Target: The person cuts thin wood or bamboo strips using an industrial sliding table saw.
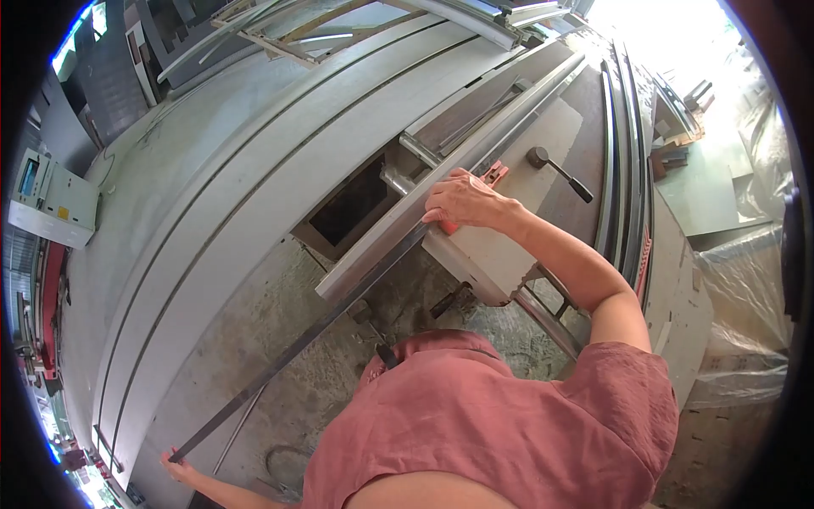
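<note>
A long, dark, narrow metal bar point(297, 348) runs slantwise from the lower left up to the machine. At its low end, my left hand point(178, 468) is closed round the tip with the arm stretched far out. My right hand point(466, 199) is closed over the upper end, at the edge of a long pale rail point(381, 246). Beneath and beside those fingers shows a red part point(495, 174), mostly covered by the hand, so its kind is hidden. A black lever with a knob point(561, 174) stands on the machine surface right of that hand.
A large grey slotted machine bed point(229, 195) curves along the left. Beside the rail is a dark rectangular opening point(356, 204). Several long dark bars point(627, 170) lie on the right. A white control box point(55, 199) stands far left. Plastic sheeting point(746, 288) hangs at right.
</note>
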Available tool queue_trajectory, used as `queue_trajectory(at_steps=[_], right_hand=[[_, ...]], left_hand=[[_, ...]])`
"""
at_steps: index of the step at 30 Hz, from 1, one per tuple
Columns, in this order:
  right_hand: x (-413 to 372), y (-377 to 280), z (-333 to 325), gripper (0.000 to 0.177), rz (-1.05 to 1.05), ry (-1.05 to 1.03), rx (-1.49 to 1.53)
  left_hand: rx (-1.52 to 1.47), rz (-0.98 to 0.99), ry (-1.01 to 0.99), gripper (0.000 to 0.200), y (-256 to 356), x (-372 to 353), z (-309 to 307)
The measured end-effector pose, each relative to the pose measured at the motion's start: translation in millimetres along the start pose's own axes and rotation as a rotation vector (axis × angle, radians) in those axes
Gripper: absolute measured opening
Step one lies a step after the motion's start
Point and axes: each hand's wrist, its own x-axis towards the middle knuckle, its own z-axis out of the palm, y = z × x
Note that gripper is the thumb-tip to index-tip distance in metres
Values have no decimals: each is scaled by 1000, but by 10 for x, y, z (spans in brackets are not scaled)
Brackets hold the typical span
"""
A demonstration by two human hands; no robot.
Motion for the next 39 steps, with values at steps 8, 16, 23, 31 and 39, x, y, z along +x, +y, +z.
queue_trajectory(at_steps=[8,16,23,31,39], right_hand=[[-47,338,-114,48,191,-83,-66],[-301,955,-220,56,406,-143,-126],[-482,1497,-260,57,485,-193,-210],[-633,1990,-439,48,598,-257,-279],[-833,2503,-480,52,709,-221,-312]], left_hand=[[39,-92,-57,57,-207,-617,60],[151,-214,-222,46,-193,-1443,390],[210,-291,-422,43,-183,-2192,620],[96,-392,-511,39,-129,-3004,784],[225,-430,-677,34,-66,-3555,997]])
